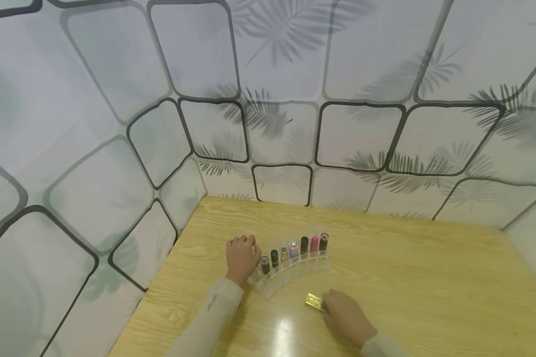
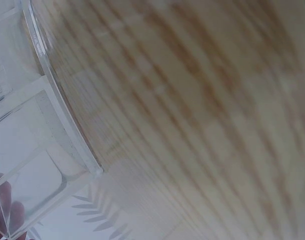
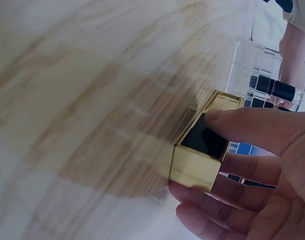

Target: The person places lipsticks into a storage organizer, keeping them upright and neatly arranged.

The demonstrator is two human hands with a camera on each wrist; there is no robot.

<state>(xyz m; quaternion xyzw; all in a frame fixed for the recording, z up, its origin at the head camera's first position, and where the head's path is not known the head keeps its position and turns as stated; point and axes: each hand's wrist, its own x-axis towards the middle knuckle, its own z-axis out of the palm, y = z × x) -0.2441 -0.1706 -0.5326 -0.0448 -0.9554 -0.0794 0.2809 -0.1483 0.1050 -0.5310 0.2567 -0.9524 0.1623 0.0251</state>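
My right hand (image 1: 347, 317) pinches a gold-and-black rectangular lipstick (image 1: 313, 301) just in front of a clear curved lipstick holder (image 1: 290, 274). In the right wrist view the thumb lies on the black panel of the lipstick (image 3: 195, 167), with fingers under its other side. My left hand (image 1: 242, 259) grips the left end of the holder. Its fingertips (image 2: 3, 197) show through the clear plastic in the left wrist view. Several lipsticks stand upright in the holder's back row, among them a bright pink one (image 1: 314, 244) and a black one (image 1: 304, 245).
The wood-grain table (image 1: 429, 282) runs to a corner, where patterned white walls (image 1: 281, 183) rise behind and to the left. A bright light reflection lies on the tabletop near the front.
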